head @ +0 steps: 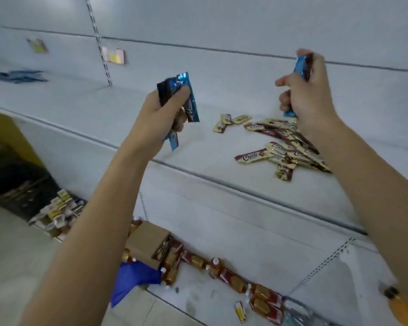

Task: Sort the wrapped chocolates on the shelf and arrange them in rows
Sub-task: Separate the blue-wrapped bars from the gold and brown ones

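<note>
Both hands are clenched on stock. The left hand (160, 114) grips a bundle of blue bars (186, 90), fingers curled round its middle, with the ends protruding above and below. The right hand (311, 97) grips a second blue bundle (303, 64) in the same way. Both bundles are held roughly upright above the shelf (127, 109) and touch nothing on it. The unsorted gold pile (290, 149) lies on the shelf directly below the right hand. Its bars cross at mixed angles, most with the long axis on a diagonal between back wall and front edge. A few short gold pieces (231, 121) lie just beside the pile, on its left. A bare stretch of shelf lies under and to the left of the left hand, so that hand is the nearer for laying a blue row there. Judged requirement: turn each bundle from upright to flat and set the long axes parallel before release. The pile obstructs placement on the right. On the lower shelf are a cardboard box (146, 241), bottles (216, 267) and a blue cloth (134, 276), all well apart from the work.
</note>
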Tool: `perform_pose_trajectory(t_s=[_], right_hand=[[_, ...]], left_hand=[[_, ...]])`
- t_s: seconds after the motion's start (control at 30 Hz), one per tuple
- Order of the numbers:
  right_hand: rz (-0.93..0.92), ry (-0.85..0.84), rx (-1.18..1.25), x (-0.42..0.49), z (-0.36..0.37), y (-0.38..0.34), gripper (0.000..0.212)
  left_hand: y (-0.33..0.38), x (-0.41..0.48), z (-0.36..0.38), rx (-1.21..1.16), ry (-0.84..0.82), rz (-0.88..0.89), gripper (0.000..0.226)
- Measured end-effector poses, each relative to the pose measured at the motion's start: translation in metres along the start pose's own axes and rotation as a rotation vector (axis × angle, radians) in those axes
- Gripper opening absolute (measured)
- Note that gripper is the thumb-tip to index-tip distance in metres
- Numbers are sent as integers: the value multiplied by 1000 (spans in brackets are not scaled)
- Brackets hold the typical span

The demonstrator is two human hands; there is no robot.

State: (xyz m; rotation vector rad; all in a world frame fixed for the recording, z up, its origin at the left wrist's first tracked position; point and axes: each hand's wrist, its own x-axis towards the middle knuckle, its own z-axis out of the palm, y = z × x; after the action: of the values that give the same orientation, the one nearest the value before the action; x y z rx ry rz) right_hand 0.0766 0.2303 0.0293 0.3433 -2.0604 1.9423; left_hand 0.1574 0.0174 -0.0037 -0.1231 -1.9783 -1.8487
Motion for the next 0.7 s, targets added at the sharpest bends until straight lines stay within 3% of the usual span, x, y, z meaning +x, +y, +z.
perform_pose_trajectory(t_s=[0.13,0.27,0.43,0.57,0.7], right_hand=[[-208,-311,197,-74,17,-34,42],[-231,-598,303,-176,27,-3,47],[49,-815,277,-288,48,69,45],[230,-926,197,-361,73,114,44],[329,-1056,87,-416,113,143,44]], left_hand=[[20,-93,-31,-236,361,-56,14],[19,-201,-58,-63,685,-31,9],[-14,-343,-88,362,1008,-177,6],[-41,-447,-100,441,1179,-350,15],[-61,-516,-115,372,1390,-502,2]])
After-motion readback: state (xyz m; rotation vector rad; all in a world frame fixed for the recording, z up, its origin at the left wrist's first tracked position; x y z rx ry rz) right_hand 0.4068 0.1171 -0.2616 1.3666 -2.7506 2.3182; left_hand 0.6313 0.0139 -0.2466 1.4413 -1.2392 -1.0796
